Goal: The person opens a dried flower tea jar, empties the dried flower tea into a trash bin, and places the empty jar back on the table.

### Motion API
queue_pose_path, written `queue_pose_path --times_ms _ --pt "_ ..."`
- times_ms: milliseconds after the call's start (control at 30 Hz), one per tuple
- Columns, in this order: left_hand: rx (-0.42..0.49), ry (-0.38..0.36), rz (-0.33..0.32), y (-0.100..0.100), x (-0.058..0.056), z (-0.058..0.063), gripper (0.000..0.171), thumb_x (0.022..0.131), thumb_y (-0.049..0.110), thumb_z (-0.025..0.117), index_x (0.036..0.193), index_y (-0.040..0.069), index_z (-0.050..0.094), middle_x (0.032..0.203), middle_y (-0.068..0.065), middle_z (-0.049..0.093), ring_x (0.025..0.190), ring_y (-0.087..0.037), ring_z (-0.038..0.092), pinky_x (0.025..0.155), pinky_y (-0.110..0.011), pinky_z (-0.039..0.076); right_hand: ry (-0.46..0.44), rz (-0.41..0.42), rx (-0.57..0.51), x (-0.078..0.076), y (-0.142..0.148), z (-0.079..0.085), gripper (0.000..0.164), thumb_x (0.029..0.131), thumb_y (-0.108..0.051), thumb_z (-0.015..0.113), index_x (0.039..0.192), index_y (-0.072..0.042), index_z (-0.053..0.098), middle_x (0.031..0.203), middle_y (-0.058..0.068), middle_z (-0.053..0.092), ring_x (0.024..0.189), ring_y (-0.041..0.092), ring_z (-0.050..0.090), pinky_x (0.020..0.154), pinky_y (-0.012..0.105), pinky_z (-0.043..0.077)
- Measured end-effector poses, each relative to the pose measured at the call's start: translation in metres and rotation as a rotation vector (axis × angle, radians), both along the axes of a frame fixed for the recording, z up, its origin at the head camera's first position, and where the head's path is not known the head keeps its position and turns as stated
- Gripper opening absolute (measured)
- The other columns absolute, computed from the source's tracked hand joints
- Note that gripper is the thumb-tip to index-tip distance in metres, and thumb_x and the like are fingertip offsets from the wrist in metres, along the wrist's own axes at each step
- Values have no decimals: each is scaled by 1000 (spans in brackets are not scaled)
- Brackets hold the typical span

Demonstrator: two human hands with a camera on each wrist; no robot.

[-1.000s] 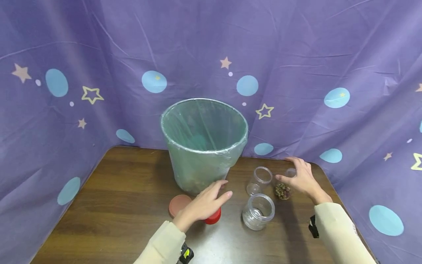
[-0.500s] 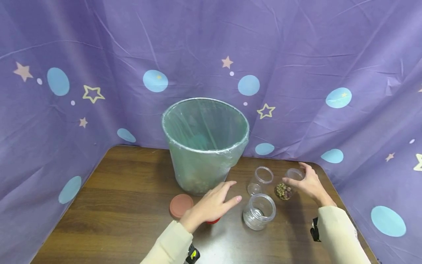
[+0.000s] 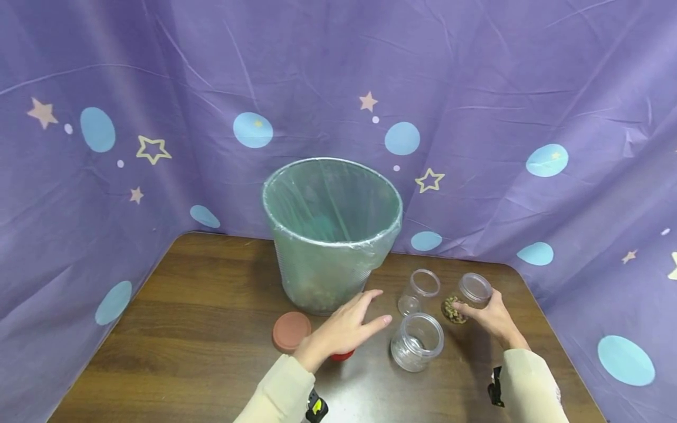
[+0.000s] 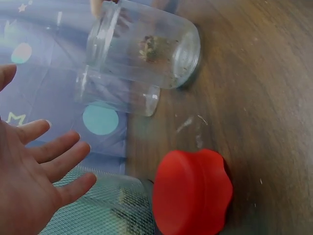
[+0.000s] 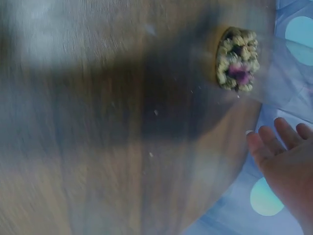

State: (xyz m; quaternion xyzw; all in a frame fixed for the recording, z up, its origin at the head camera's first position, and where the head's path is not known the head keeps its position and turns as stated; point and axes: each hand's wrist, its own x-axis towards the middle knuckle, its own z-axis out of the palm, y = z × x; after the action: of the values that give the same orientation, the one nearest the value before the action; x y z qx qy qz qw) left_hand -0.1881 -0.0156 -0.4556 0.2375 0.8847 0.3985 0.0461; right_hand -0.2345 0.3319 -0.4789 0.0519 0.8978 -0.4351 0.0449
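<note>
In the head view my right hand is at the right side of a clear jar partly filled with dried flower buds. Its thumb overlaps the jar's front. From the right wrist, the fingers look extended beside the jar, near the buds; firm contact cannot be made out. My left hand hovers palm inward with spread, relaxed fingers, holding nothing. Beneath it a red lid lies partly hidden. A wide clear jar and a narrower one stand between the hands, both uncovered.
Behind the left hand stands a mesh bin with a translucent green liner. A salmon-coloured lid lies left of that hand on the wooden table. Purple curtains with stars and dots enclose the table's back and sides.
My right hand has come down from above the flower-bud jar to its right side. The left hand has shifted slightly right, over the red lid. The jars stay put.
</note>
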Motion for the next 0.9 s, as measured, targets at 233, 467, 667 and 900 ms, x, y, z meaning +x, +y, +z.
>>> queue_pose_path --times_ms 233,467,667,900 --pt "53 -73 0 1 -2 2 69 96 58 50 150 17 37 152 -5 47 136 -25 50 112 -46 41 -92 -61 -84 3 -8 -10 98 89 -35 70 148 10 7 148 34 30 140 47 32 119 57 21" --pt "88 -99 5 -1 -4 5 66 97 55 51 149 17 39 145 -8 54 133 -24 53 110 -45 43 -118 -56 -65 3 -10 -16 96 91 -35 68 147 12 5 148 37 28 141 51 27 119 59 19" --pt "86 -105 -9 -2 -3 8 66 96 56 52 149 18 39 142 -9 56 132 -22 53 109 -43 44 -127 -55 11 3 -5 -21 94 93 -39 64 147 13 7 150 41 25 143 57 19 118 63 16" --pt "20 -49 -12 -10 -2 9 72 93 60 54 150 19 37 146 -7 53 136 -21 50 112 -45 41 -96 -43 25 4 -7 -23 83 95 -36 63 147 10 16 151 38 29 143 54 23 118 62 18"
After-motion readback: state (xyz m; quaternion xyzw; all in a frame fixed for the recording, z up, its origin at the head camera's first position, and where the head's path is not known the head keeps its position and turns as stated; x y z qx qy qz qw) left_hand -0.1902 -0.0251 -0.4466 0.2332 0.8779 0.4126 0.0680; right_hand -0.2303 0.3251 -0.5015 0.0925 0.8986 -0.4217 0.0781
